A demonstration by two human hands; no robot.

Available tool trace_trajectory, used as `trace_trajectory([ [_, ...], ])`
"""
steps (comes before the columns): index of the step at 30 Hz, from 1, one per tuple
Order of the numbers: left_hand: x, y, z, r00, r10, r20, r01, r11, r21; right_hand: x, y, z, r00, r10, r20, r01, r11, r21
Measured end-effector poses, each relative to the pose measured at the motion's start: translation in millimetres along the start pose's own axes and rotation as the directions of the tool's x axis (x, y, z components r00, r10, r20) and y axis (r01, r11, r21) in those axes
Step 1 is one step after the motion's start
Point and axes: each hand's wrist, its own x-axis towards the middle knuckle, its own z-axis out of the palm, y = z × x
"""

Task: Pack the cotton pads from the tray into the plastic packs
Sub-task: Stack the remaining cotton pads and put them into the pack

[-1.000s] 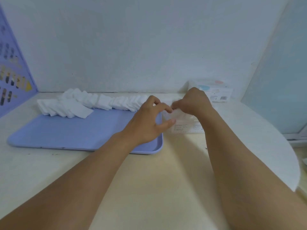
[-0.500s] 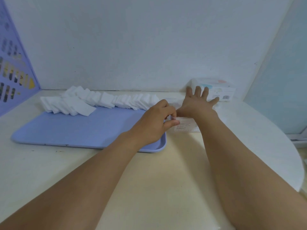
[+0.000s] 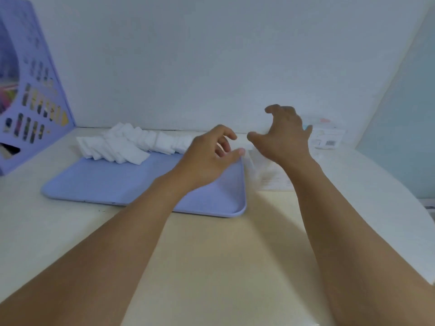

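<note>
White square cotton pads [image 3: 131,143] lie in a long overlapping row along the far edge of a lilac tray [image 3: 113,182]. A clear plastic pack [image 3: 270,175] with a printed label lies on the table just right of the tray. My left hand [image 3: 209,158] hovers over the tray's far right corner, fingers loosely curled, thumb near the pack's left edge, holding nothing. Above the pack's far end, my right hand [image 3: 282,135] is lifted with fingers spread and bent, empty.
A white box [image 3: 326,137] with pastel print stands against the wall at the right. A purple file holder [image 3: 26,100] stands at the far left. The cream table [image 3: 211,255] ends in a rounded edge on the right.
Both hands have let go of the plastic pack and risen above it. The right hand, flat on the pack before, is now lifted with bent fingers.
</note>
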Motion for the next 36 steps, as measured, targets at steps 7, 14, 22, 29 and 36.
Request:
trace_trajectory([
  [7, -31.7, -49.3, -128.7, 0.900, -0.099, -0.426, 0.252, 0.913, 0.320, -60.7, -114.3, 56.9, 0.870, -0.360, 0.337, 0.212, 0.890, 0.403],
  [14, -55.3, -111.0, -192.3, 0.633, -0.576, -0.517, 0.680, 0.733, 0.016, -55.7, -190.3, 151.9, 0.863, -0.256, 0.435, 0.152, 0.954, 0.258],
  [22, -54.7, -117.2, -195.1, 0.708, -0.614, -0.349, 0.655, 0.755, 0.002, -44.5, -226.0, 182.3, 0.913, -0.219, 0.343, 0.229, 0.973, 0.011],
  [29, -59.8, -112.2, -194.3, 0.757, -0.567, -0.325, 0.609, 0.792, 0.038, -36.8, -233.1, 194.3, 0.893, -0.349, 0.283, 0.408, 0.895, -0.182],
  [36, -56.4, -105.7, -185.6, 0.765, -0.524, -0.375, 0.536, 0.840, -0.080, -40.7, -224.6, 192.9, 0.840, -0.457, 0.293, 0.534, 0.793, -0.294],
])
